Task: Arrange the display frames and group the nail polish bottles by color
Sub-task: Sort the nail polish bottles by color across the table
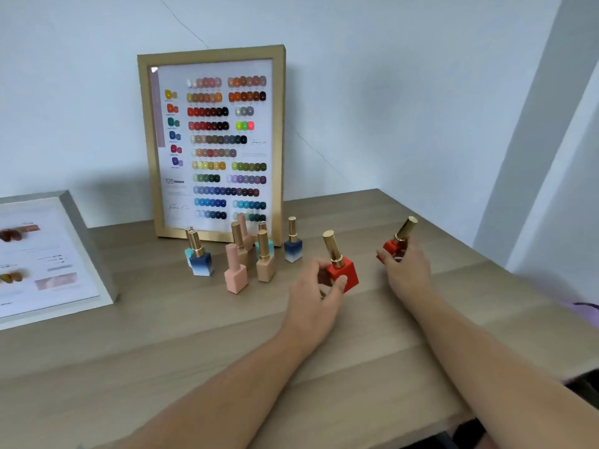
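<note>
We find bare wood across the near half of the light wooden table [162,367]. Far centre, a gold-framed colour chart [150,140] stands against the wall, pink, beige and blue square bottles [236,273] clustered just before it. A grey-framed display card [81,228] lies far left, bare table between it and the cluster. Right of the cluster, the left hand [311,296] grips a red square bottle [346,268] and the right hand [406,270] a second red bottle [389,246].

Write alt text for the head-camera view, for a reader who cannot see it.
A person's left hand grips a red nail polish bottle and the right hand a second red bottle at a wooden table. Blue, teal and peach bottles stand before a gold-framed colour chart; a grey frame lies at far left.
</note>
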`<state>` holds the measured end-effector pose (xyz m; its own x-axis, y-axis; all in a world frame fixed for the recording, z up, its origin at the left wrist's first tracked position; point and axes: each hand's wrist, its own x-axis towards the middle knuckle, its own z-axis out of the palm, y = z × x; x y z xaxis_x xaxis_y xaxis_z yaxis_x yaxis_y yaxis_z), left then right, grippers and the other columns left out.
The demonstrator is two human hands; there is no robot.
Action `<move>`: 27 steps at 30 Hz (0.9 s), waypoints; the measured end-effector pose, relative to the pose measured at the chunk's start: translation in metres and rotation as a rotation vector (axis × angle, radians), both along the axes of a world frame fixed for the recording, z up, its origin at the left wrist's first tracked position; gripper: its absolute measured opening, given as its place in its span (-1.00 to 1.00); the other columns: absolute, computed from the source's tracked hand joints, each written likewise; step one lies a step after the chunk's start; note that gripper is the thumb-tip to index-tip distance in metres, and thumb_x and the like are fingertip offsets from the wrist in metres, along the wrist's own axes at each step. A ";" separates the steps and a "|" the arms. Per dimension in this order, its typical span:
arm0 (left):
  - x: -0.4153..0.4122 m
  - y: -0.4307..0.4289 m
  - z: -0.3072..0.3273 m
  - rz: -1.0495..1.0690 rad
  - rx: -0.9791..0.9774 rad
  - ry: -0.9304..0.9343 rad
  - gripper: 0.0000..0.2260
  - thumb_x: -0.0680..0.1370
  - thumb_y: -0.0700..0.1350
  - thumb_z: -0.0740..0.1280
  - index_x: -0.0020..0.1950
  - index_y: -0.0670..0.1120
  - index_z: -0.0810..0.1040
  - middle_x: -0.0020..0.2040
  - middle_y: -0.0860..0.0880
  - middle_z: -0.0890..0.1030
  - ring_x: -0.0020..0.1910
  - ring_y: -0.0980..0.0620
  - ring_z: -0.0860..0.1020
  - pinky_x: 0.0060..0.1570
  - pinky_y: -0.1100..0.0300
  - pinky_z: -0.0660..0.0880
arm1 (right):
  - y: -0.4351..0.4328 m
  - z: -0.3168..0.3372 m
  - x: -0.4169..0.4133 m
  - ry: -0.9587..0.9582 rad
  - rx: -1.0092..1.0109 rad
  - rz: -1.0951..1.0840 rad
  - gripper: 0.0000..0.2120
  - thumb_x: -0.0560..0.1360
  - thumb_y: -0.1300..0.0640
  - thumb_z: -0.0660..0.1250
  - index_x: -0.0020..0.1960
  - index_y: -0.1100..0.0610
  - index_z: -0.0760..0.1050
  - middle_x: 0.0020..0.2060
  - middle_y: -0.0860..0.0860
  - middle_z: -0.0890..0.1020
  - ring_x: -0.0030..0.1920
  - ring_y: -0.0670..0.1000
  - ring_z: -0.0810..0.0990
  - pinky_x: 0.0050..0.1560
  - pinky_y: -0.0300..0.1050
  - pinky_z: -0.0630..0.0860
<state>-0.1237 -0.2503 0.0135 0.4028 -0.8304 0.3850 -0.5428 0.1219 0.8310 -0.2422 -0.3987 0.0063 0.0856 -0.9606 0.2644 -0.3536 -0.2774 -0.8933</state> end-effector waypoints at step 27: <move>-0.015 -0.185 -0.013 -0.019 0.119 -0.070 -0.83 0.44 -0.14 0.41 0.00 -0.03 0.53 -0.06 -0.05 0.63 -0.07 -0.03 0.57 0.05 0.02 0.52 | -0.096 -0.006 -0.032 0.262 -0.028 -0.171 -0.60 0.44 0.04 0.39 0.21 0.13 0.37 0.12 0.09 0.53 0.15 0.09 0.48 0.02 -0.14 0.32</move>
